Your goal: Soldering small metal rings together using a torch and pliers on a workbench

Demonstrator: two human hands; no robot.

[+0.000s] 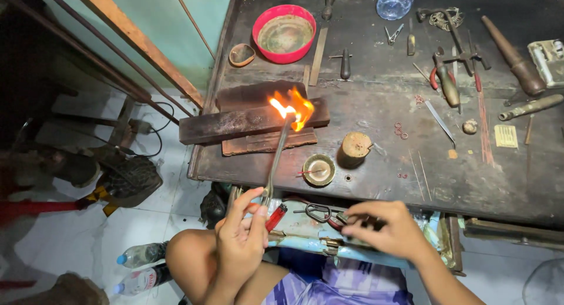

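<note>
My left hand (242, 237) grips a thin metal torch tube (275, 164) and also a red lighter (276, 217) against it. The tube points away from me, and an orange flame (295, 108) burns at its tip over a dark wooden block (235, 124) on the workbench (376, 182). My right hand (385, 227) hovers over an open drawer (317, 234) below the bench edge, fingers curled around small metal pieces beside a pair of pliers (322, 213).
On the bench stand a red bowl (284, 32), a small brass dish (319, 169), a short wooden stump (355, 145), pliers (445, 82), tweezers and several hand tools. Plastic bottles (141, 255) lie on the tiled floor at left.
</note>
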